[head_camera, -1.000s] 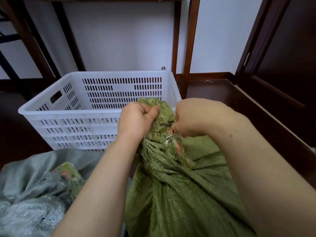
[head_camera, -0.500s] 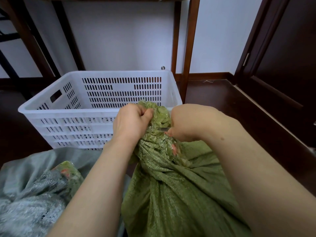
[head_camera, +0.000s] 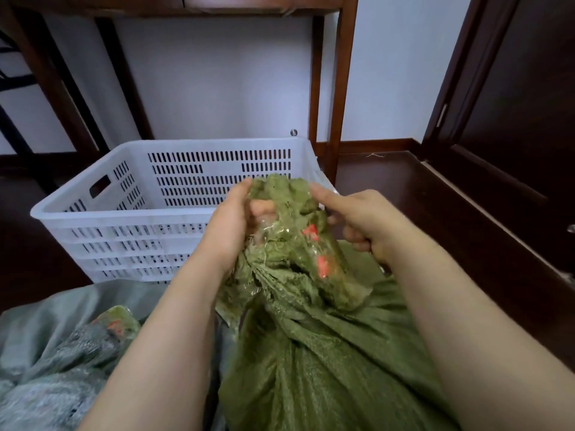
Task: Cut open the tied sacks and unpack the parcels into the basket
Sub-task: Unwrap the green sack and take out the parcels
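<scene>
While the left hand [head_camera: 228, 234] grips the sack [head_camera: 311, 353] by its neck, the right hand's [head_camera: 367, 222] hold I cannot tell; opening step, mouth needs spreading next.

Left hand [head_camera: 228, 231] gripping — right hand [head_camera: 364, 222] half-curled.

On my feed I'm seeing the two tight fists coming apart. The right hand [head_camera: 361, 219] is sliding off to the right, and its index finger is now stretching out against the top of the bunched neck [head_camera: 289, 194] of the green sack [head_camera: 311, 353]. The left hand [head_camera: 230, 225] is easing into a looser grip on the neck's left side. The neck is fanning out wider, so the red patches [head_camera: 322, 265] and clear tape [head_camera: 273, 228] are showing a lot more.
</scene>
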Demonstrator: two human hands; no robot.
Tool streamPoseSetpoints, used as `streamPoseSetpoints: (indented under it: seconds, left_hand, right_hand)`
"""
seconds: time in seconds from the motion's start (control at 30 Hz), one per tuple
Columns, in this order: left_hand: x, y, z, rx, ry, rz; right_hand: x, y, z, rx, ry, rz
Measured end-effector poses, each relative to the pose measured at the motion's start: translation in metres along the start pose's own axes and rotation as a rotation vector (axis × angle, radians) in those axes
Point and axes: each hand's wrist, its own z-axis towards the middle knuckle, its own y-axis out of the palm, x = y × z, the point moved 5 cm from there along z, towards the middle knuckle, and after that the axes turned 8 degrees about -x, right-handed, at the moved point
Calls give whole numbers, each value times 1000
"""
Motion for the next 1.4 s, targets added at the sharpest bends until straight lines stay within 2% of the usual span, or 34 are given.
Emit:
streamPoseSetpoints:
  seconds: [0.17,0.27,0.5,0.57,0.63,0.73,0.83,1.1,1.23,1.4]
  left_hand:
    - [7,12,-10,-167,-45,160]
    - [7,19,-11,-268,5,293]
    - [5,19,-6,-299,55,324]
    - [2,17,-5,-316,58,325]
    - [2,13,-3,-321,72,307]
    - [2,1,-1,-268,106,256]
    - [5,2,0,-248,102,220]
    - [5,16,-1,-392,53,192]
    - [5,18,-3,-458,12,229]
    - [7,9,-5,-361,-1,136]
  right_hand:
    - [3,16,1,-35,-79,139]
    - [2,15,1,22,-145,256]
    - [16,-18,12,280,-163,422]
    - [17,-19,16,266,-175,421]
    - [14,-14,18,169,-151,449]
    - [8,-4,16,-13,-52,329]
    - [8,6,16,-112,-62,223]
    - [13,-6,24,131,-185,390]
    - [16,-8,23,187,-205,360]
    - [-9,-7,12,137,-171,154]
